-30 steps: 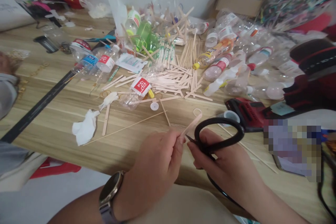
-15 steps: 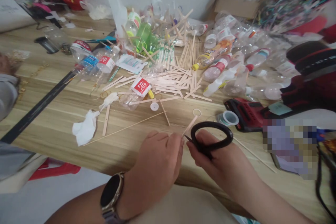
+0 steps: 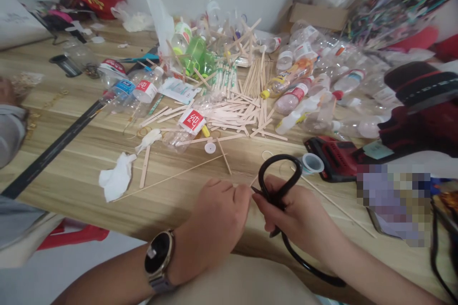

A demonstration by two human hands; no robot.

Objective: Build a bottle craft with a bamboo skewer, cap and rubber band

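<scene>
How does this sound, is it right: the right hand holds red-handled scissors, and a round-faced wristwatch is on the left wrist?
Red is wrong: the head view shows the right hand holding black-handled scissors, and a round-faced wristwatch is on the left wrist.

Soft, diffuse, rather dim indoor light spreads evenly over the surface (image 3: 171,200), leaving faint shadows, with a pale patch of glare on the watch (image 3: 159,253) and small glints on the bottles (image 3: 293,97). Fine detail is mushy: the left fingers (image 3: 241,195) look slightly blurred, and the tangle (image 3: 397,7) by the surface's far right corner smears. Wide-angle stretching warps the outer parts, and coarse mosaic squares (image 3: 393,200) cover a patch near the surface's right edge.
</scene>
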